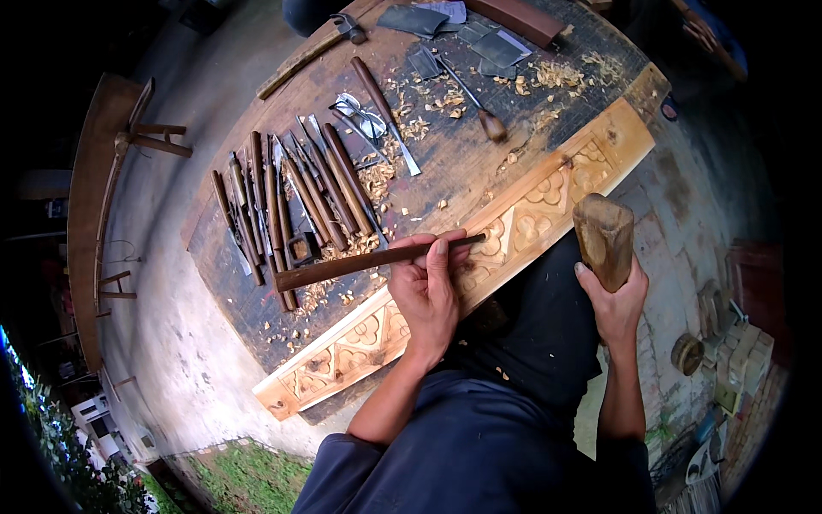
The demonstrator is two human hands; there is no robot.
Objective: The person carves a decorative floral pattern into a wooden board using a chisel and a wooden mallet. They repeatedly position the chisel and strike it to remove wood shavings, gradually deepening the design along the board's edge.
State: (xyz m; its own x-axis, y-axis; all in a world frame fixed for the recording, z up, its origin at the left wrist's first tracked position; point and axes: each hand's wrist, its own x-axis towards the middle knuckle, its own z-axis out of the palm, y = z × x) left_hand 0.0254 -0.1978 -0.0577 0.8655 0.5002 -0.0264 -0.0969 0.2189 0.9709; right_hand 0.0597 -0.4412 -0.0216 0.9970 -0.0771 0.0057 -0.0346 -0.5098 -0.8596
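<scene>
A long pale board (625, 137) carved with flower and leaf shapes lies slantwise along the near edge of the workbench. My left hand (431, 287) is closed around a wood-handled chisel (342, 267), its handle pointing left. The chisel's far end meets the carving near the board's middle; my fingers partly hide the blade. In my right hand (618, 300) is a wooden mallet (604, 236), gripped below its worn block head. It is held up to the right of the board, apart from the chisel.
Several carving chisels (321, 184) lie in a row on the workbench (462, 193), beside glasses (364, 116). Farther back are a hammer (348, 28), a round-handled tool (491, 124) and dark sheets (413, 20). Wood shavings (561, 75) are scattered about. A long bench (88, 214) stands at far left.
</scene>
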